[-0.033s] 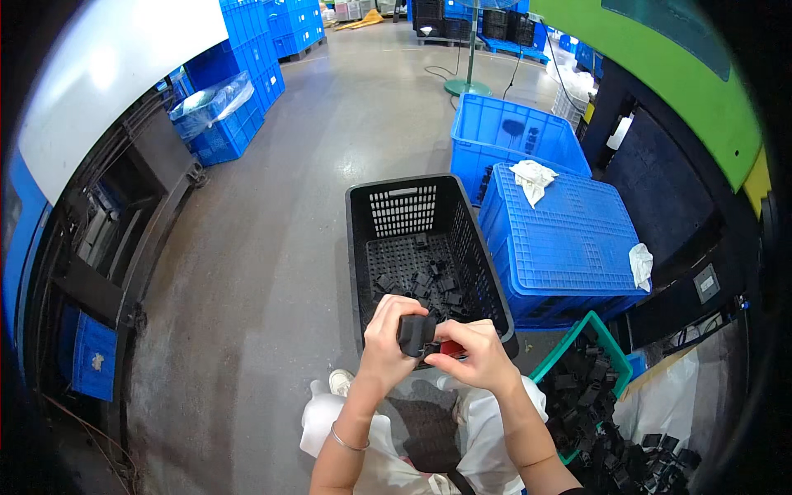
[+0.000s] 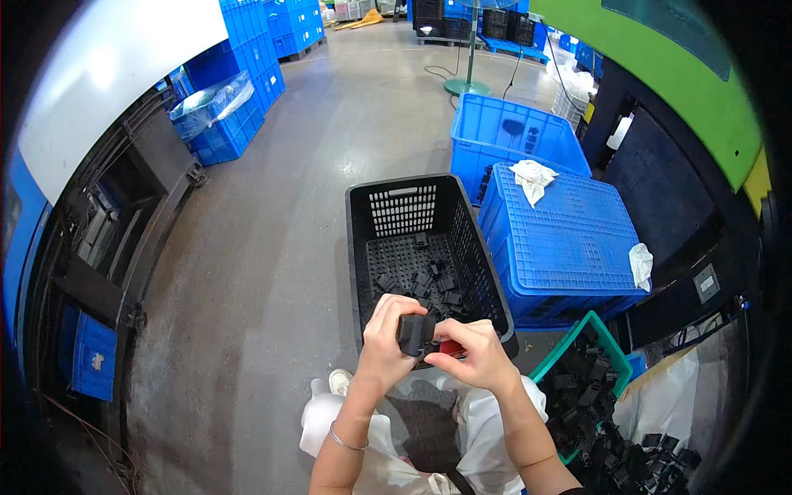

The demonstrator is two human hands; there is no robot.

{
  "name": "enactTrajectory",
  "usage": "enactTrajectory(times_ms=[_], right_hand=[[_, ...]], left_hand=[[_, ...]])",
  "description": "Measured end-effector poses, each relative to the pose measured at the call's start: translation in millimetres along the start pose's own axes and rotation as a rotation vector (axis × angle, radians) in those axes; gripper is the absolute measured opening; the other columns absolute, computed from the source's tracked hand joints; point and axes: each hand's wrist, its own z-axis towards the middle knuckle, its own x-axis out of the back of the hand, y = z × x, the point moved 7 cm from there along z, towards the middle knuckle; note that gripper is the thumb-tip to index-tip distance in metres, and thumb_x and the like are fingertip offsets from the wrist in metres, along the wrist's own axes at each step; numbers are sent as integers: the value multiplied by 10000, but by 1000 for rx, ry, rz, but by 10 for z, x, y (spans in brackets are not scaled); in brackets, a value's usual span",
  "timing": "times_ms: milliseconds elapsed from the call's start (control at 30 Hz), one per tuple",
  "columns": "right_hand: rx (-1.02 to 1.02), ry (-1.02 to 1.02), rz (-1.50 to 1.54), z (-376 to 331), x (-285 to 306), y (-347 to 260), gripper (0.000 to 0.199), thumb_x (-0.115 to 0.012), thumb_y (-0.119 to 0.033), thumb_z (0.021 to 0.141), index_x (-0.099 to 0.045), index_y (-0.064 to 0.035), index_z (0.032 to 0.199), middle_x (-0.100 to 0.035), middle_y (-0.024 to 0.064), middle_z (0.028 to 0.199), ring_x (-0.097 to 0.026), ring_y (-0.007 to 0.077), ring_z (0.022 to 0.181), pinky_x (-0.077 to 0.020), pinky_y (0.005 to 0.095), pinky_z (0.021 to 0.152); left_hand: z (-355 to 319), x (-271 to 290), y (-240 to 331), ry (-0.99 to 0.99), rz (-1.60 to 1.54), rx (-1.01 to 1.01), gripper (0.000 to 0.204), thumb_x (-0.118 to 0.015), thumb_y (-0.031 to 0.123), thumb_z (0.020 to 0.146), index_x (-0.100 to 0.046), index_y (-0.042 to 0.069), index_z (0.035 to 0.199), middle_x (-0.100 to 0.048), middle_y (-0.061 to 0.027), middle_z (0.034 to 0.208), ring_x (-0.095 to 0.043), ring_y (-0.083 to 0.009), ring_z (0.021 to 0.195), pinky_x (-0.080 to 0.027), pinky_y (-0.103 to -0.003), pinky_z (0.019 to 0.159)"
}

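Observation:
My left hand [image 2: 386, 334] grips a black plastic part [image 2: 415, 333] between thumb and fingers. Close against its right side, my right hand [image 2: 481, 353] is closed around a red-handled tool [image 2: 450, 348]. Most of that tool is hidden by the fingers, so its kind does not show. Both hands are over the near end of a black slatted crate [image 2: 356, 247]. Several similar black parts [image 2: 423, 285] lie loose on the crate's floor.
To the right, a green basket [image 2: 615, 351] is heaped with black parts, and more parts [image 2: 660, 462] spill beside it. A lidded blue bin [image 2: 569, 231] carries white rags [image 2: 535, 177]. Behind it are an open blue bin [image 2: 520, 124] and a fan stand [image 2: 468, 86]. Machines flank both sides.

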Motion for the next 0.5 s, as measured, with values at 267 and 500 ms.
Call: enactTrajectory(times_ms=[267,500], right_hand=[[-79,-29,101,-25,28,66,188,-687,-188,831,-594,-25,835,-587,109,611,-595,236,512,-452,316,487],[-355,-103,274,-67,-53,204,255,-512,-162,940,-577,16,770,-544,71,575,-546,148,494,-422,274,480]], left_hand=[[-13,-47,-20,-39,-6,13,407,-717,-64,576,-553,31,935,-591,-125,914,-589,-317,882,-488,-391,774],[4,-96,-88,-62,89,89,350,-692,-29,605,-554,39,919,-596,-129,872,-618,-312,812,-496,-360,735]])
